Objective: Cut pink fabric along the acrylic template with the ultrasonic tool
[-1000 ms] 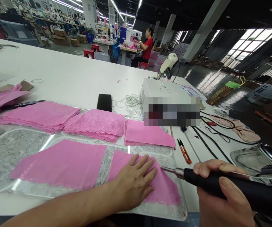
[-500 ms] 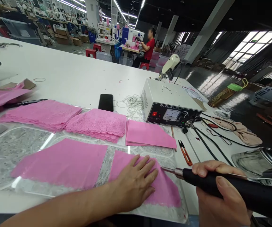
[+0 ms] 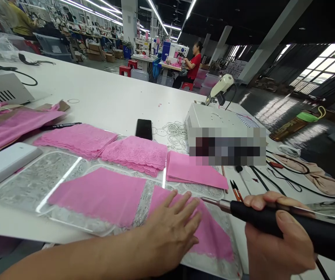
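Observation:
My left hand (image 3: 173, 229) lies with its fingers spread over a pink fabric piece (image 3: 217, 237) at the front of the table. My right hand (image 3: 281, 233) is wrapped round the thick black handle of a metal-tipped hand tool (image 3: 255, 216). Its thin tip points left and meets the upper edge of that piece, just right of my left fingertips; whether it presses on the cloth I cannot tell. To the left, a second pink piece (image 3: 100, 196) lies flat. Both rest on a clear, grey-patterned mat (image 3: 24, 182).
Behind lie stacks of pink lace fabric (image 3: 135, 153) and plain pink fabric (image 3: 193, 169). A phone (image 3: 143, 129), a tangle of white loops (image 3: 176, 134) and a grey control box (image 3: 220, 114) stand farther back. Orange-handled snips (image 3: 236, 190) lie near the tool. A co-worker (image 3: 192, 66) sits beyond the table.
The view has turned left, so the table's contents sit farther right. The tool tip has shifted slightly up along the fabric's edge. My left hand stays spread over the same piece.

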`<act>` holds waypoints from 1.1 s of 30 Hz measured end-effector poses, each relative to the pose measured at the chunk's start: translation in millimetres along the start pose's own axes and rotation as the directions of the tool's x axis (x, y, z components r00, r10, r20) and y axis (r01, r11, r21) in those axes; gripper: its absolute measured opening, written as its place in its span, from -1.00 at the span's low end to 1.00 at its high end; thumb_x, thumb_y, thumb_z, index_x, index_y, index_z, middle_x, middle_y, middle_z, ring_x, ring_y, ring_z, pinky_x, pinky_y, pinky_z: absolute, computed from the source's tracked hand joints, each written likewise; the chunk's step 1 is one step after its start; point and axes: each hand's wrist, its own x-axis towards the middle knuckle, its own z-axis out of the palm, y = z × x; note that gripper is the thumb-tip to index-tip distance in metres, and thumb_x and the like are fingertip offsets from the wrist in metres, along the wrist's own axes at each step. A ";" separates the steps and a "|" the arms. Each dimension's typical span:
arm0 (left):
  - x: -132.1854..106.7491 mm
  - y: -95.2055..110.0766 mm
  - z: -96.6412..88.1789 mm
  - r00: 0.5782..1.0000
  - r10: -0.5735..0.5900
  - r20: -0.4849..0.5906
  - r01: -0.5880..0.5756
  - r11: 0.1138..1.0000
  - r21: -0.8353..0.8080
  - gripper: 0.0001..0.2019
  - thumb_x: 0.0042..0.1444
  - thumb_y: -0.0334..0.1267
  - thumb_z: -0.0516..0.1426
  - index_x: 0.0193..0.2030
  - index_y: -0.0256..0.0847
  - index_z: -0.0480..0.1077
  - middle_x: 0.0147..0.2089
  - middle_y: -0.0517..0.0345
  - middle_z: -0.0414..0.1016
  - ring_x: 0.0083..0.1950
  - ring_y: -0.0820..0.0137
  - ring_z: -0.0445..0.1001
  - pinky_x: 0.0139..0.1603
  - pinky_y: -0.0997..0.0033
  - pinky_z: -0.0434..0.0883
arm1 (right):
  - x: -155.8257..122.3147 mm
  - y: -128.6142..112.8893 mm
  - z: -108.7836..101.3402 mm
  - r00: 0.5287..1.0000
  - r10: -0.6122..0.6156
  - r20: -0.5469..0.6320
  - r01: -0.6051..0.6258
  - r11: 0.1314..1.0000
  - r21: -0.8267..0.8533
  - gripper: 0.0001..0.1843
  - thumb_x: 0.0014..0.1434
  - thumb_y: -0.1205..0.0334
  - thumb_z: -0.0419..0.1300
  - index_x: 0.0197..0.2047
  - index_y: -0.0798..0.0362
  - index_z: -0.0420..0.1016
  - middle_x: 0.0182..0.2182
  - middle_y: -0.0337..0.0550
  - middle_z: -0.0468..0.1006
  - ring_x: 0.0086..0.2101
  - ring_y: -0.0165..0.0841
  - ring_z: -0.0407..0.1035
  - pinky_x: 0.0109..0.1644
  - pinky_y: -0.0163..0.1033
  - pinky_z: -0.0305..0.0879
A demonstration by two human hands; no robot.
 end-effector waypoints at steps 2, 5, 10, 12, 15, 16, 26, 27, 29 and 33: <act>-15.7 -9.5 -4.4 0.998 -0.039 -0.040 0.040 0.998 0.038 -0.61 0.38 -0.13 -0.03 0.20 -0.30 0.35 0.28 -0.06 0.38 0.30 0.09 0.32 0.31 0.05 0.20 | -1.9 4.5 7.3 0.998 -0.008 0.059 0.008 1.000 -0.006 -0.83 -0.17 0.26 0.19 -0.40 0.03 0.36 -0.45 -0.29 0.36 -0.55 -0.44 0.26 -0.43 -0.16 0.33; -42.6 -27.3 -4.5 0.994 -0.097 -0.043 0.099 0.994 0.044 -0.64 0.39 -0.16 -0.04 0.17 -0.28 0.38 0.26 -0.04 0.40 0.29 0.11 0.34 0.30 0.06 0.23 | -4.5 10.0 15.6 0.988 -0.031 0.149 0.036 0.999 -0.027 -0.86 -0.12 0.26 0.20 -0.39 0.05 0.39 -0.45 -0.27 0.39 -0.56 -0.43 0.29 -0.46 -0.16 0.33; -73.1 -39.6 2.6 0.989 -0.144 -0.034 0.144 0.990 -0.001 -0.62 0.38 -0.24 -0.02 0.27 -0.25 0.29 0.31 -0.05 0.34 0.38 0.17 0.22 0.37 0.08 0.19 | -5.8 14.7 21.4 0.978 -0.037 0.206 0.044 0.999 -0.027 -0.87 -0.08 0.28 0.19 -0.37 0.05 0.40 -0.46 -0.26 0.40 -0.56 -0.42 0.30 -0.47 -0.16 0.35; -77.3 -38.3 5.0 0.989 -0.144 -0.034 0.143 0.990 -0.021 -0.61 0.37 -0.24 0.00 0.29 -0.26 0.27 0.31 -0.07 0.33 0.39 0.18 0.21 0.39 0.07 0.17 | -6.4 15.9 22.5 0.976 -0.029 0.217 0.036 0.999 -0.027 -0.88 -0.09 0.28 0.19 -0.38 0.05 0.39 -0.46 -0.26 0.40 -0.56 -0.43 0.30 -0.47 -0.17 0.36; -78.4 -36.5 6.6 0.988 -0.151 -0.028 0.150 0.988 -0.044 -0.61 0.36 -0.24 0.01 0.28 -0.27 0.27 0.32 -0.08 0.32 0.39 0.16 0.21 0.38 0.03 0.18 | -8.0 17.6 23.5 0.973 -0.017 0.229 0.026 0.999 -0.039 -0.88 -0.09 0.28 0.19 -0.40 0.06 0.38 -0.46 -0.27 0.39 -0.55 -0.43 0.30 -0.47 -0.17 0.37; -78.2 -36.4 6.5 0.988 -0.155 -0.019 0.154 0.987 -0.050 -0.61 0.36 -0.24 0.02 0.28 -0.26 0.27 0.32 -0.06 0.32 0.39 0.15 0.21 0.38 0.03 0.19 | -8.5 18.2 23.8 0.973 -0.012 0.230 0.022 0.999 -0.043 -0.88 -0.09 0.28 0.19 -0.39 0.06 0.38 -0.46 -0.27 0.39 -0.55 -0.43 0.31 -0.47 -0.18 0.37; -77.3 -37.8 6.3 0.985 -0.174 0.014 0.174 0.983 -0.055 -0.62 0.36 -0.19 0.02 0.25 -0.23 0.30 0.31 -0.02 0.34 0.38 0.12 0.24 0.34 0.02 0.24 | -8.5 21.0 22.6 0.972 -0.018 0.232 0.032 0.998 -0.055 -0.88 -0.09 0.29 0.19 -0.39 0.05 0.38 -0.47 -0.28 0.40 -0.55 -0.42 0.31 -0.46 -0.17 0.37; -77.3 -37.6 6.4 0.984 -0.179 0.012 0.179 0.982 -0.057 -0.63 0.36 -0.19 0.01 0.25 -0.23 0.31 0.31 -0.01 0.34 0.37 0.12 0.24 0.34 0.03 0.24 | -8.7 20.8 22.2 0.972 -0.025 0.233 0.039 0.998 -0.058 -0.88 -0.09 0.29 0.19 -0.39 0.05 0.38 -0.47 -0.28 0.40 -0.55 -0.41 0.31 -0.46 -0.17 0.37; -77.3 -37.3 6.5 0.983 -0.185 0.000 0.185 0.981 -0.061 -0.63 0.37 -0.18 0.00 0.24 -0.23 0.32 0.31 0.00 0.34 0.37 0.12 0.25 0.33 0.04 0.25 | -9.1 20.3 21.5 0.972 -0.033 0.233 0.048 0.997 -0.060 -0.88 -0.10 0.29 0.19 -0.40 0.05 0.38 -0.47 -0.27 0.40 -0.55 -0.41 0.31 -0.46 -0.16 0.36; -77.3 -37.2 5.8 0.980 -0.195 -0.028 0.192 0.978 -0.078 -0.63 0.39 -0.13 -0.02 0.22 -0.21 0.33 0.29 0.03 0.36 0.35 0.15 0.28 0.32 0.07 0.25 | -9.5 18.8 22.2 0.978 -0.007 0.211 0.021 0.998 -0.065 -0.86 -0.12 0.29 0.19 -0.38 0.05 0.38 -0.46 -0.27 0.40 -0.55 -0.41 0.30 -0.45 -0.15 0.36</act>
